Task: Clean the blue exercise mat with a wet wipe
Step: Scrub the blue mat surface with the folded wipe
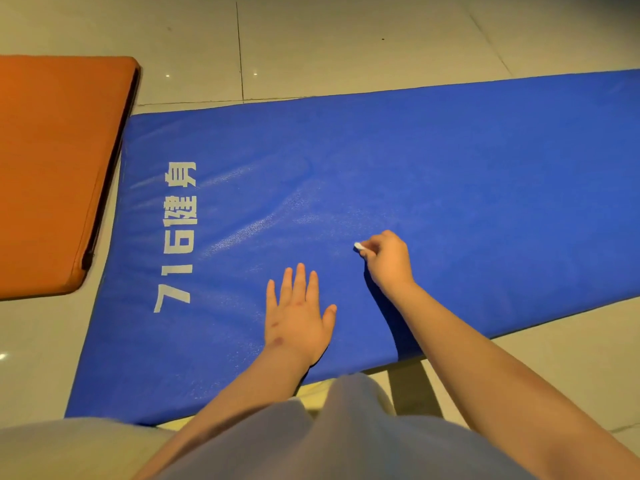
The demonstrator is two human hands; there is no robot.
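Our right hand (388,259) is curled around a small wadded wet wipe (359,247), pressing it onto the blue exercise mat (450,168) on the floor, while our left hand (298,313) lies flat, fingers straight, bracing the mat nearby. We judge wiping is under way; next calls for strokes across the untouched far stretch.

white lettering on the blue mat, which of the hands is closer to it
Left. The left hand lies flat on the blue mat beside the white lettering; the right hand, pinching the wet wipe, is farther off.
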